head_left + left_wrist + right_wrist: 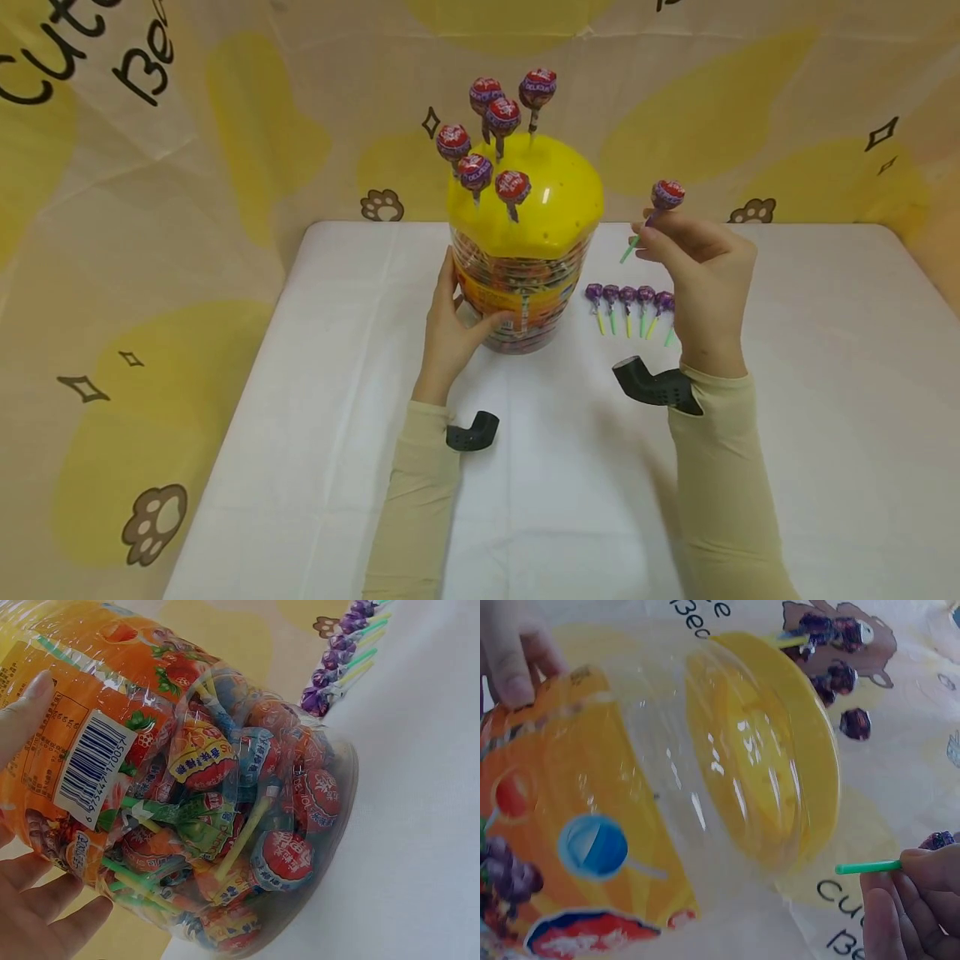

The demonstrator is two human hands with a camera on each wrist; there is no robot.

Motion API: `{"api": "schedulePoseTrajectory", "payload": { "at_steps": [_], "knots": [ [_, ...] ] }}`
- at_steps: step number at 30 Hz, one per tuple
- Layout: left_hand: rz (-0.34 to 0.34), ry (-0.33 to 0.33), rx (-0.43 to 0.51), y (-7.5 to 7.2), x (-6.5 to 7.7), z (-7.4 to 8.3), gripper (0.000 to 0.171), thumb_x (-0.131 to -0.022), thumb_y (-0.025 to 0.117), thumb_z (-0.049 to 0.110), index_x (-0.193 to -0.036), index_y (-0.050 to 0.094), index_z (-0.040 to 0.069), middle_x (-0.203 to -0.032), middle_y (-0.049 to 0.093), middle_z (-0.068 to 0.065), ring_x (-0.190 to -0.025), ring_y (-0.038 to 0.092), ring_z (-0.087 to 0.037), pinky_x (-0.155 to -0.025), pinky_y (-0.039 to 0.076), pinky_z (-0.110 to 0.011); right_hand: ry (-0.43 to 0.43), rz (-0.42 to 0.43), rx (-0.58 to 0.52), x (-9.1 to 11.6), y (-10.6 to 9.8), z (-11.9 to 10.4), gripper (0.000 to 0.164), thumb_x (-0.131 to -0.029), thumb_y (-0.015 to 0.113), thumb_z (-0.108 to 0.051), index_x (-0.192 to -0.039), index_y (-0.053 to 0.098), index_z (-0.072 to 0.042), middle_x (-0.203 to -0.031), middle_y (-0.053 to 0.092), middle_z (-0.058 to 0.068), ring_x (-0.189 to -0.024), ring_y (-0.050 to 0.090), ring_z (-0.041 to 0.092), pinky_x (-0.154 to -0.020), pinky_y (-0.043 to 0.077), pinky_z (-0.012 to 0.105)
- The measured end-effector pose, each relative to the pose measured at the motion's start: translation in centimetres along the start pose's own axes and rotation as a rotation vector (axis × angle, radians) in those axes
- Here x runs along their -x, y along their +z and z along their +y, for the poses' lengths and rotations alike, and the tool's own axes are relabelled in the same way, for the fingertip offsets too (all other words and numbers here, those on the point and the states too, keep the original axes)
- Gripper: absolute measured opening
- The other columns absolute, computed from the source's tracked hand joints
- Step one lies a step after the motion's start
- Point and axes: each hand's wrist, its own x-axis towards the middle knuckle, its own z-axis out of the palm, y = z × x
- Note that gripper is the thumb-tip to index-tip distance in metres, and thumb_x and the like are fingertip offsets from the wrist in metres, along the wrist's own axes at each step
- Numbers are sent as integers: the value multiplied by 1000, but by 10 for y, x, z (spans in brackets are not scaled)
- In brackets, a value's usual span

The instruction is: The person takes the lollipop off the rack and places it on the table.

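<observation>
A clear plastic jar (491, 283) with an orange label and a yellow domed lid (566, 196) stands on the table. Wrapped lollipops show through its wall in the left wrist view. My left hand (448, 337) holds the jar's left side, thumb across the front and fingers round the side. Several lollipops (476, 172) stick up from the lid, mostly on its left and back. To the right of the lid, my right hand (708, 271) pinches a lollipop (667, 194) by its stick, red-and-purple head up. Its green stick end (866, 867) points toward the lid in the right wrist view.
A row of purple-wrapped lollipops (627, 296) with green and yellow sticks lies right of the jar, partly behind my right hand. The white tabletop (570, 500) meets a patterned yellow backdrop (697, 108) at its back edge. Each wrist carries a black camera mount (652, 386).
</observation>
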Motion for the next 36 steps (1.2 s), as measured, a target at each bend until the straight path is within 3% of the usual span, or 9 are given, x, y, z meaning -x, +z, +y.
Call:
{"api": "schedulePoseTrajectory", "payload": {
  "at_steps": [11, 18, 26, 36],
  "knots": [
    [-5, -15, -9, 0, 0, 0, 101, -79, 77, 26, -153, 8, 18, -156, 18, -4, -140, 24, -20, -111, 31, -40, 61, 92, -72, 5, -36, 10, 12, -77, 69, 13, -85, 65, 20, -78, 68, 18, -68, 67, 25, -62, 58, 27],
    [0, -21, -19, 1, -1, 0, 102, -79, 78, 26, -153, 8, 18, -156, 18, -4, -140, 23, -21, -111, 30, -40, 169, 127, 26, 7, -61, 14, 10, -78, 70, 10, -85, 67, 16, -77, 69, 15, -66, 68, 21, -64, 58, 26],
    [-2, -21, -25, 0, 0, -1, 102, -79, 78, 26, -153, 8, 17, -156, 18, -5, -140, 24, -22, -110, 31, -40, 300, 113, 58, 5, -92, 15, 6, -77, 70, 12, -83, 70, 9, -79, 69, 10, -69, 69, 19, -64, 57, 25],
    [-3, -25, -16, 0, -1, -1, 102, -79, 78, 26, -153, 8, 18, -156, 18, -4, -140, 23, -20, -111, 31, -39, 429, 94, 194, 3, -117, 24, 14, -80, 67, 10, -77, 74, -2, -74, 70, 3, -65, 69, 13, -61, 57, 22]
  ]
}}
